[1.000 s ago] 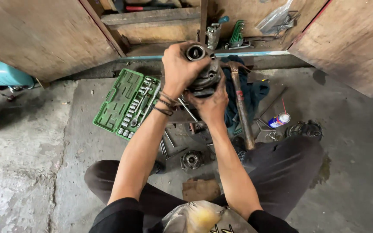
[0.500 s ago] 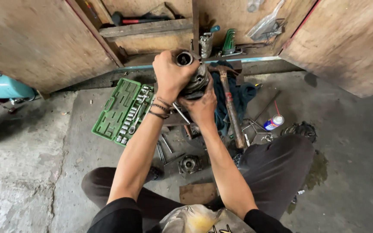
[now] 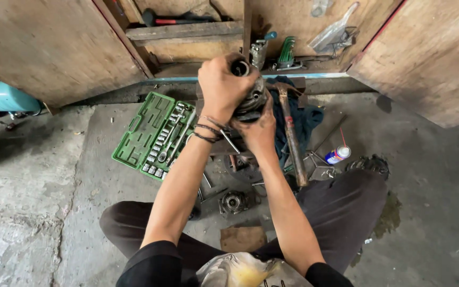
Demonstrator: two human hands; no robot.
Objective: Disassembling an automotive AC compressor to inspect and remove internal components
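Note:
I hold a greasy round metal machine part (image 3: 252,96) up in front of me with both hands. My left hand (image 3: 220,87) wraps over its top, where a hollow tube end (image 3: 239,68) sticks out. My right hand (image 3: 258,129) cups the part from below, fingers smeared dark. Thin bracelets circle my left wrist (image 3: 207,133). I sit on the concrete floor with my legs in dark trousers spread to either side.
An open green socket set case (image 3: 154,135) lies on the floor to the left. A long-handled hammer (image 3: 291,133) rests on a blue rag (image 3: 304,119). A spray can (image 3: 338,154), a small round metal part (image 3: 233,202) and a cardboard scrap (image 3: 243,237) lie nearby. Wooden boards and a tool shelf stand ahead.
Both hands stay closed on the part, and the hold looks unchanged. The view has drifted slightly, so the scene sits a little differently in frame.

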